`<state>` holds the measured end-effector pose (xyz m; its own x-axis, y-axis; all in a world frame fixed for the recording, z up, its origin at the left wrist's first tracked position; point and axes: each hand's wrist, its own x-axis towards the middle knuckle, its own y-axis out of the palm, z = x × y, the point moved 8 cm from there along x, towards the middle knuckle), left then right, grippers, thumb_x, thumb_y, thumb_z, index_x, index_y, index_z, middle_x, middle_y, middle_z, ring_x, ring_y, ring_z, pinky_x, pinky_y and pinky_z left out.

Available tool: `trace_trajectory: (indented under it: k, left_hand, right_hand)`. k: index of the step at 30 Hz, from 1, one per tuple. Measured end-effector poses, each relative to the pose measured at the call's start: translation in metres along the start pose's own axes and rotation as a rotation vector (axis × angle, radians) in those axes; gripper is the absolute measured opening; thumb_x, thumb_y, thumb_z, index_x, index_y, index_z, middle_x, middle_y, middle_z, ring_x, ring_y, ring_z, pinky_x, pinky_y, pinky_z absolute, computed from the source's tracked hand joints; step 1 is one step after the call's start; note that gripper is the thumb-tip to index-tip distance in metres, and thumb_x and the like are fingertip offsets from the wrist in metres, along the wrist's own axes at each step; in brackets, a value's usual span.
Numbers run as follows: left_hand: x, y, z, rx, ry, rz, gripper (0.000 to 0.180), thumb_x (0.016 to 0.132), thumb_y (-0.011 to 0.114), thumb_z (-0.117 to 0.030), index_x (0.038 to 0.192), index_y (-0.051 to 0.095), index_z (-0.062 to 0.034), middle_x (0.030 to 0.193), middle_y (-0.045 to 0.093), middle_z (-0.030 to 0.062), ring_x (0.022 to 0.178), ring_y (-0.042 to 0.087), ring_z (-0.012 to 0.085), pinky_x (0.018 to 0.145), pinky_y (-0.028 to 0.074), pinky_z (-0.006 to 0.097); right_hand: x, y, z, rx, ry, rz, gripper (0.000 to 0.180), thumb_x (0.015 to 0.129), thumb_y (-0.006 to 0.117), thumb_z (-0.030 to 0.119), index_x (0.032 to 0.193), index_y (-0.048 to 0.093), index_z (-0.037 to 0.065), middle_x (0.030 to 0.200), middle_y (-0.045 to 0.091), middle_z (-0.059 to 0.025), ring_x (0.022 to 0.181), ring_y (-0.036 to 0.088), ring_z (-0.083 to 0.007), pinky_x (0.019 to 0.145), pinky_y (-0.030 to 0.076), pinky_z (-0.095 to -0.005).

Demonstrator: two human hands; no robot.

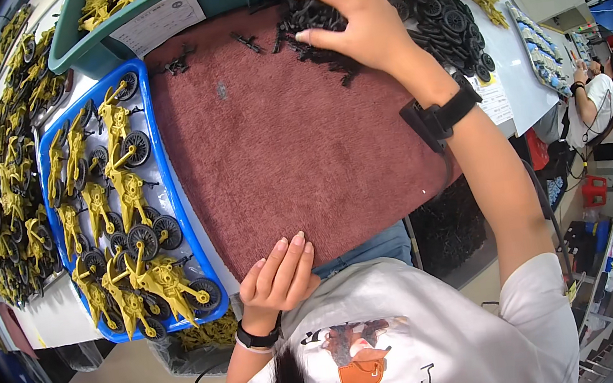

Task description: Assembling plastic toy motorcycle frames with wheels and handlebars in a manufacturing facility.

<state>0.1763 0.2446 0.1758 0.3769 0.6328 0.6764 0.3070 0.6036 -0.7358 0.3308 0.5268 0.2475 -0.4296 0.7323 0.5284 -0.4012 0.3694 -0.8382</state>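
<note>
My right hand point(371, 26) reaches to the far side of a reddish-brown towel mat point(299, 138). Its fingers are spread over a heap of small black plastic parts point(308, 14), with the fingertips touching the heap. At the mat's near edge lies my left hand point(280, 276), fingers stretched out and nothing visible in it. A few black pieces point(247, 42) lie loose on the far part of the mat. Left of the mat stands a blue tray point(190, 238) holding several yellow toy motorcycles point(128, 192) with black wheels.
Behind the mat is a green bin point(89, 38) with yellow parts. Black toy wheels point(447, 22) are piled at the far right. More yellow-and-black motorcycles point(10, 207) crowd the far left. Another person point(601, 102) sits off to the right.
</note>
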Motion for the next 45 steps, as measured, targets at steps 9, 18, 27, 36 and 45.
trace_trajectory:
  k: [9,18,27,36,45]
  left_hand:
    - [0.003,-0.001,0.001,-0.005,-0.019,0.001,0.032,0.080,0.047,-0.025,0.101,0.071,-0.0235,0.112,0.068,-0.0073,0.106,0.061,0.0101,0.099,0.034,0.029]
    - [0.004,-0.002,0.001,-0.007,-0.043,-0.024,0.033,0.078,0.047,-0.023,0.099,0.072,-0.0240,0.112,0.068,-0.0075,0.107,0.060,0.0098,0.098,0.034,0.029]
    - [0.005,-0.001,0.001,-0.001,-0.040,-0.027,0.033,0.078,0.046,-0.024,0.098,0.072,-0.0241,0.111,0.069,-0.0077,0.106,0.061,0.0091,0.096,0.036,0.029]
    - [0.005,-0.005,-0.001,0.006,-0.044,-0.055,0.033,0.076,0.048,-0.023,0.099,0.072,-0.0232,0.110,0.069,-0.0075,0.104,0.061,0.0098,0.092,0.037,0.028]
    - [0.011,-0.006,-0.001,-0.035,-0.060,-0.019,0.024,0.082,0.050,-0.018,0.095,0.070,-0.0177,0.106,0.070,-0.0031,0.099,0.063,0.0133,0.085,0.038,0.029]
  right_hand:
    - [-0.001,0.002,0.000,-0.092,-0.024,0.034,0.049,0.071,0.074,0.046,0.115,0.061,0.031,0.122,0.053,-0.0093,0.104,0.060,-0.0347,0.083,0.054,-0.0448]
    - [0.019,-0.004,-0.001,0.173,0.013,0.141,0.053,0.071,0.076,0.042,0.118,0.060,0.025,0.117,0.055,-0.0126,0.103,0.060,-0.0347,0.086,0.052,-0.0414]
    - [0.031,-0.023,-0.005,0.452,0.085,0.293,0.062,0.062,0.086,0.029,0.114,0.062,0.004,0.108,0.054,-0.0146,0.110,0.051,-0.0292,0.098,0.042,-0.0384]
    - [0.011,-0.004,-0.012,0.161,-0.046,0.159,0.067,0.062,0.080,0.050,0.118,0.060,0.020,0.130,0.047,-0.0146,0.120,0.046,-0.0352,0.097,0.044,-0.0428]
    - [-0.023,-0.055,0.013,0.066,-0.098,0.102,0.075,0.063,0.080,0.041,0.128,0.055,0.014,0.137,0.045,-0.0166,0.130,0.039,-0.0351,0.104,0.035,-0.0463]
